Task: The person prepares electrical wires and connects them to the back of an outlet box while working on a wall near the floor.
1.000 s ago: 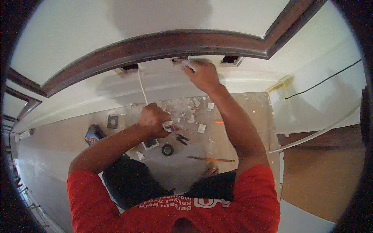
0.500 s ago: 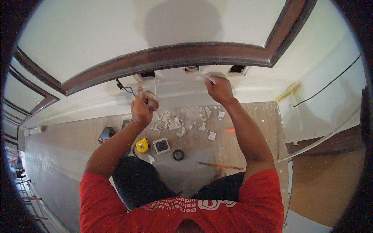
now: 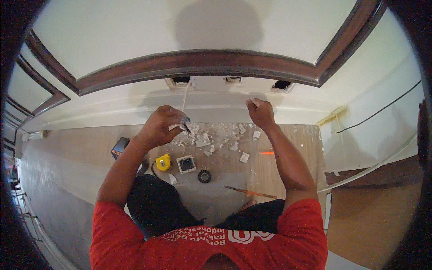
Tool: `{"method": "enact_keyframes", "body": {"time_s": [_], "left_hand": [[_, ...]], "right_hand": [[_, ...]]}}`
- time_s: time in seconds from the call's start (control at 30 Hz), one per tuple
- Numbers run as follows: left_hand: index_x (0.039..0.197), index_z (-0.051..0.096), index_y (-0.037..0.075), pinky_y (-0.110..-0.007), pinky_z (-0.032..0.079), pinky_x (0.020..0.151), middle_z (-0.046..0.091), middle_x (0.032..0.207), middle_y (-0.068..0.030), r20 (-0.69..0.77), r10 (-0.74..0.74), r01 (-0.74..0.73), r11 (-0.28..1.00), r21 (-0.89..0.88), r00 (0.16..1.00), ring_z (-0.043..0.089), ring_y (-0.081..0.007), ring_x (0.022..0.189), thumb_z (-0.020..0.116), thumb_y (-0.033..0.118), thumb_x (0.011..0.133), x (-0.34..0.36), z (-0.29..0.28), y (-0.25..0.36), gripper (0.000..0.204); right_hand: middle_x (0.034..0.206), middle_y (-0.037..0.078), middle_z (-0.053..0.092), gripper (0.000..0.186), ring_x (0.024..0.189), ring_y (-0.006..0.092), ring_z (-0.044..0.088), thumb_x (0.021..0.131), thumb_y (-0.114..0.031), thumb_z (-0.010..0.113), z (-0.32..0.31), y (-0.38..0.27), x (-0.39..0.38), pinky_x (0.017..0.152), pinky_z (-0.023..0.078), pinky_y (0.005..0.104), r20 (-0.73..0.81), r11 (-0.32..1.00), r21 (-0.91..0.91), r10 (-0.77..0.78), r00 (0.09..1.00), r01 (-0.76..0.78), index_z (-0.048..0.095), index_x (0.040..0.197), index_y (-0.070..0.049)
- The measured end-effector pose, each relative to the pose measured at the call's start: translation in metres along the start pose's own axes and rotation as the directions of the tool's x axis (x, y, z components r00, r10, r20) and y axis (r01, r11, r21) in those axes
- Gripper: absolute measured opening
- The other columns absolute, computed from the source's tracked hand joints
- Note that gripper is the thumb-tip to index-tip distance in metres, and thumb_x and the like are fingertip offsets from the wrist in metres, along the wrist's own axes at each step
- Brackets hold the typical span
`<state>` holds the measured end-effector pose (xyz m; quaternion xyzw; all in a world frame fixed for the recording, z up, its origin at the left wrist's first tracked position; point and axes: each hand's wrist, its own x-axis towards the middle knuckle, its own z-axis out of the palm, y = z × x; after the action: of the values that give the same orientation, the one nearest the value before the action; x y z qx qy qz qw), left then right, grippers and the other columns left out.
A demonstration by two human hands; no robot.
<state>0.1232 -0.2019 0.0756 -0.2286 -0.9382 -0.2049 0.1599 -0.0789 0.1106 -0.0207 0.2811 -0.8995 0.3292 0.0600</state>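
Observation:
My left hand (image 3: 158, 125) is closed in front of the wall's foot, its fingers pinching a small dark, pointed piece (image 3: 185, 125). This looks like the dark wire end of the white cable (image 3: 185, 96), which hangs from the left wall opening (image 3: 181, 80). Farther right, my right hand (image 3: 261, 113) is held closed, below and between the middle opening (image 3: 233, 79) and the right opening (image 3: 282, 85). Something pale shows at its fingertips, too small to make out. Under both hands, broken white plaster bits (image 3: 204, 137) lie on the wooden floor.
Near my knees lie a yellow tape measure (image 3: 163, 162), a square wall box (image 3: 186, 164), a black tape roll (image 3: 204, 176) and a thin orange-and-dark tool (image 3: 250, 192). A black case-like object (image 3: 120, 147) sits left. Dark wooden trim (image 3: 202, 63) crosses the wall above.
My left hand has turned over, and the dark wire end has swung from its left side to its right. The right hand has lowered slightly, away from the wall openings.

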Motion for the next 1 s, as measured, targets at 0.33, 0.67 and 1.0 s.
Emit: {"method": "enact_keyframes", "body": {"time_s": [0.33, 0.67, 1.0], "left_hand": [[0.107, 0.063, 0.007, -0.043, 0.053, 0.082, 0.067, 0.108, -0.0131, -0.092, -0.113, 0.137, 0.937, 0.320, 0.989, 0.063, -0.0329, 0.094, 0.057, -0.001, 0.076, -0.001, -0.002, -0.037, 0.032], [0.109, 0.062, 0.007, -0.041, 0.054, 0.083, 0.066, 0.113, -0.0146, -0.070, -0.099, 0.118, 0.925, 0.361, 0.993, 0.064, -0.0327, 0.091, 0.058, -0.002, 0.074, 0.015, 0.036, -0.058, 0.037], [0.121, 0.061, 0.010, -0.043, 0.054, 0.074, 0.069, 0.101, -0.0183, -0.460, -0.151, 0.267, 0.943, 0.199, 0.875, 0.065, -0.0370, 0.083, 0.054, -0.006, 0.076, 0.010, 0.012, -0.052, 0.049]], "right_hand": [[0.086, 0.023, 0.068, 0.037, 0.085, 0.0433, 0.064, 0.093, -0.037, 0.053, 0.024, -0.004, -0.002, 0.080, 0.051, 0.0495, 0.171, 0.996, -0.063, -0.054, 0.984, 0.066, 0.068, 0.099, -0.003], [0.086, 0.020, 0.069, 0.031, 0.079, 0.0411, 0.065, 0.094, -0.032, 0.052, 0.021, -0.022, -0.002, 0.074, 0.052, 0.0492, 0.233, 0.997, -0.016, -0.065, 0.970, 0.070, 0.069, 0.098, -0.006], [0.097, 0.020, 0.068, 0.032, 0.087, 0.0412, 0.065, 0.093, -0.031, 0.051, 0.039, -0.056, -0.003, 0.082, 0.051, 0.0499, 0.275, 0.973, 0.014, -0.224, 0.935, 0.229, 0.068, 0.099, -0.004]]}}
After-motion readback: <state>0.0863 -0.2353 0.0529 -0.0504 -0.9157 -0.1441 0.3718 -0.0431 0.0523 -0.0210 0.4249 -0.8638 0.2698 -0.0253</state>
